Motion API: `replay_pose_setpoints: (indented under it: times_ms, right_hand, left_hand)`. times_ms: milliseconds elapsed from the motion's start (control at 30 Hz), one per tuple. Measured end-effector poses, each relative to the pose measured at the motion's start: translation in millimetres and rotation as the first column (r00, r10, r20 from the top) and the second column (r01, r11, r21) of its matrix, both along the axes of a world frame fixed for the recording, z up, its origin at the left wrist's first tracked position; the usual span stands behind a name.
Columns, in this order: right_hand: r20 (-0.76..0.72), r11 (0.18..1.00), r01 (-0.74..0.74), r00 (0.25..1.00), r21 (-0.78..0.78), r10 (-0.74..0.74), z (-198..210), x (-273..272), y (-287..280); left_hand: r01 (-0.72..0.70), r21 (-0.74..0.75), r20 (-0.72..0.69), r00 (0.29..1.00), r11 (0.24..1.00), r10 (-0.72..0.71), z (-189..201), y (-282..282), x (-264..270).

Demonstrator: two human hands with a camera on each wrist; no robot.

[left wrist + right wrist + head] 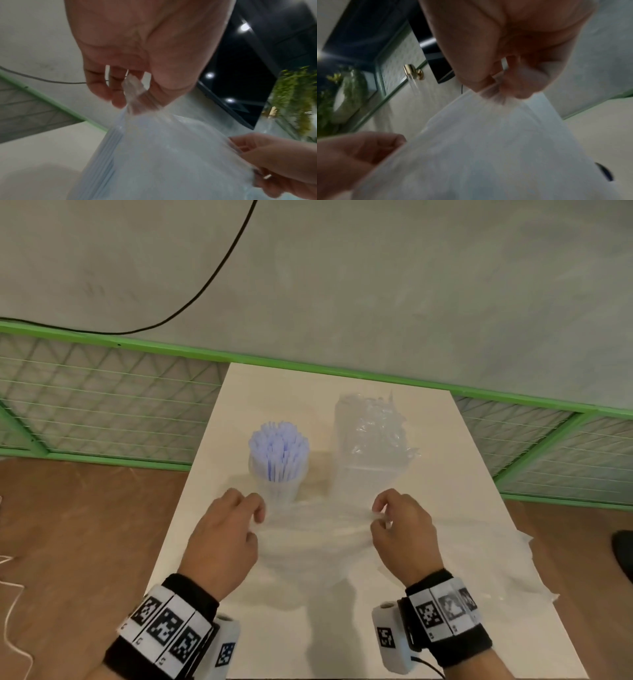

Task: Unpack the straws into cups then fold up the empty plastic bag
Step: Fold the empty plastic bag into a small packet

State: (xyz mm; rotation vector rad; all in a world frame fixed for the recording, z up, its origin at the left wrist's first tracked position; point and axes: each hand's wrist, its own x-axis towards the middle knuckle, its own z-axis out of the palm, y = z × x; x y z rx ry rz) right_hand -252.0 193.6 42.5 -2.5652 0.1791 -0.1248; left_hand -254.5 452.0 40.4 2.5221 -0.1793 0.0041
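Plastic bag (318,542) lies spread on worktop (462,474), far edge lifted btwn both grips. Left hand (224,537) pinches left corner; right hand (402,530) pinches right corner. Straws (278,448) stand in cup (281,486) just beyond left grip.

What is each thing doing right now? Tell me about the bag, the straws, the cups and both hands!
plastic bag: empty, stretched between both hands over the table.
straws: standing upright, packed in a cup.
cup: upright, full of straws.
stack of cups: standing, in its wrapper.
left hand: pinches a bag edge.
right hand: pinches a bag edge.
table: holds everything.
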Motion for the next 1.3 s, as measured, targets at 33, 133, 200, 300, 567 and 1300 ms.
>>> replay_pose_setpoints:
  times_ms: [33, 133, 200, 300, 567, 1300]
  right_hand:
    - [-0.023, 0.993, -0.008, 1.000, 0.116, 0.010, 6, -1, 4]
    - [-0.102, 0.858, 0.014, 0.994, 0.514, 0.045, 31, -4, 19]
    - [-0.069, 0.832, -0.034, 0.994, 0.554, 0.086, 46, -5, 27]
    - [0.000, 0.838, -0.146, 0.985, 0.526, 0.172, 61, -6, 32]
    - [0.037, 0.956, -0.081, 0.997, 0.283, 0.073, 42, -2, -58]
    - [0.135, 0.465, -0.016, 0.965, 0.885, -0.224, 88, 52, -171]
  left_hand:
    - [0.067, -0.004, 0.035, 0.997, 0.998, -0.067, 3, -1, -2]
    - [0.291, 0.062, -0.024, 0.957, 0.955, -0.290, 20, -16, -11]
    - [0.368, 0.148, -0.061, 0.930, 0.918, -0.363, 28, -33, -15]
    - [0.282, 0.105, 0.013, 0.959, 0.954, -0.285, 31, -51, -13]
    - [0.107, -0.421, 0.064, 0.994, 0.901, -0.088, 45, -38, 10]
    - [-0.132, -0.886, -0.133, 0.991, 0.444, 0.028, 70, -35, 31]
